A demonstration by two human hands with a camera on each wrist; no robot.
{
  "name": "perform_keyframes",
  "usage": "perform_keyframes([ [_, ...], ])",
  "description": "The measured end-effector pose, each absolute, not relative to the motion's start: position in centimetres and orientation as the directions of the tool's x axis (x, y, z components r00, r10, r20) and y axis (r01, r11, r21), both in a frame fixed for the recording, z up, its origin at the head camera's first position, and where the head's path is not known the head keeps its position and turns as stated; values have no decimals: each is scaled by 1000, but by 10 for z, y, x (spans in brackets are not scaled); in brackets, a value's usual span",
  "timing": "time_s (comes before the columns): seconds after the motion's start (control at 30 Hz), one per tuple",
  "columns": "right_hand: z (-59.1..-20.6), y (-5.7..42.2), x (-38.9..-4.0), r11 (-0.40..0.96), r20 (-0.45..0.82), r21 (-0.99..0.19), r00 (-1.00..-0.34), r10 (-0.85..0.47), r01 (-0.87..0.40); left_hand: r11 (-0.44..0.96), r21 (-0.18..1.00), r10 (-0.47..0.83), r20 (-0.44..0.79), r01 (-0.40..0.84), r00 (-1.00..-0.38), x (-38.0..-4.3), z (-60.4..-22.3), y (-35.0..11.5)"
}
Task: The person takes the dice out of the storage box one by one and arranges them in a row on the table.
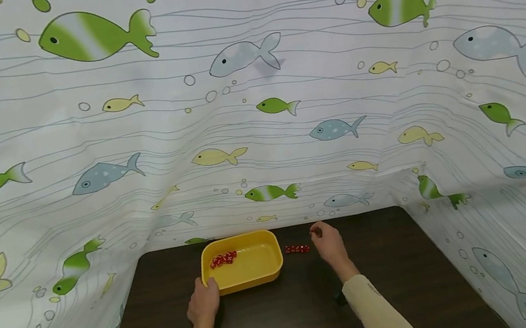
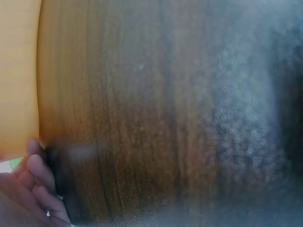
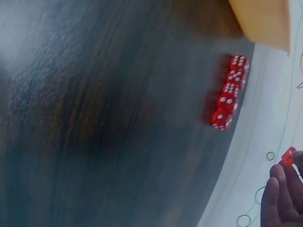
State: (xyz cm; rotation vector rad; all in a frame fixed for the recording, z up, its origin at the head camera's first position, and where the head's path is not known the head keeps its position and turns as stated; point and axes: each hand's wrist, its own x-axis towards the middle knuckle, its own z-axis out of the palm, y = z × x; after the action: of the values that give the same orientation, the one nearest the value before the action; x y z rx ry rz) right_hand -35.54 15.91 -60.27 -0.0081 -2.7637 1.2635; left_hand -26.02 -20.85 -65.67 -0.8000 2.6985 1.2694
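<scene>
A single red die (image 3: 288, 156) sits at the fingertips of the right hand (image 1: 328, 242), pinched between thumb and fingers and apparently clear of the counter (image 1: 288, 320). Just to its left lies a row of red dice (image 3: 229, 90), touching or nearly so, spotted faces up. Handling so small a cube well probably calls for a light pinch on opposite sides, fingertips kept above the row so that a knuckle doesn't knock it crooked, and, if it is set down, a square release without sliding. Beyond the row's left end stands the yellow tray (image 1: 258, 262), with a cluster of loose red dice (image 1: 223, 259) at its left end. The left hand (image 1: 203, 301) grips the tray's near left corner, thumb at the rim, which should help steady it. Both forearms reach forward in pale sleeves, the right angled inward, its hand bent over the die; fish-printed cloth (image 1: 268, 166) rises behind.
</scene>
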Motion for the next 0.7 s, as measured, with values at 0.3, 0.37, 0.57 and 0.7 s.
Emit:
perform_keyframes([
  [0.3,-613,166,-360,704,-5,-707,-997,80,60,521,705,-428,-273,-482,-862,-261,-657,-211],
  [0.37,-616,166,-360,710,-9,-703,-998,63,52,523,703,-428,-271,-481,-862,-261,-657,-212],
  [0.57,-629,166,-361,747,5,-664,-1000,-2,-5,521,698,-433,-279,-490,-857,-262,-654,-211],
  [0.7,-635,165,-363,774,-8,-633,-1000,-18,-9,524,694,-431,-284,-494,-857,-261,-652,-209],
])
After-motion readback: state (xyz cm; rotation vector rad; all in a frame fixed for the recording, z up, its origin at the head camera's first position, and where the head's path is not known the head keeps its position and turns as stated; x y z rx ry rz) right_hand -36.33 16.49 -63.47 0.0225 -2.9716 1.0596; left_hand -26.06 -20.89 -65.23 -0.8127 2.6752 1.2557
